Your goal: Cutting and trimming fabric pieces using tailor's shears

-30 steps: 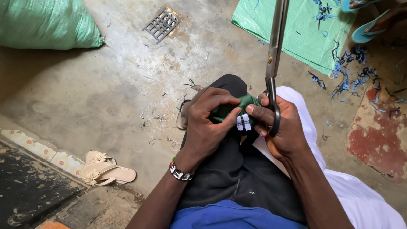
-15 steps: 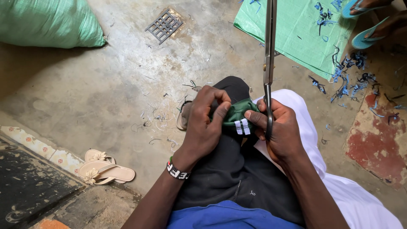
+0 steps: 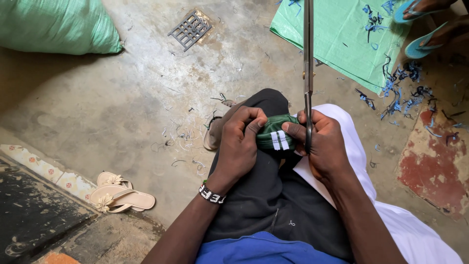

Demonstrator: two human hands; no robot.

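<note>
A small bunched piece of dark green fabric point(image 3: 274, 133) with two white stripes rests on my knee. My left hand point(image 3: 242, 139), with a beaded bracelet on its wrist, pinches the fabric's left side. Gripping the right side is my right hand point(image 3: 325, 144), which also holds long metal scissors point(image 3: 308, 63) by the handle. The closed blades point straight up, away from me. I sit in dark trousers point(image 3: 266, 195), with a white cloth point(image 3: 361, 166) draped over my right leg.
A green woven sack point(image 3: 53, 27) lies at top left and a metal floor drain point(image 3: 190, 30) beyond my knee. A green sheet point(image 3: 342, 39) with blue scraps lies at top right, with another person's feet in blue sandals point(image 3: 420, 29). Beige sandals point(image 3: 122, 194) sit at lower left.
The scissors have swung from a slight tilt to straight upright. Both hands stay on the green fabric, which has shifted little.
</note>
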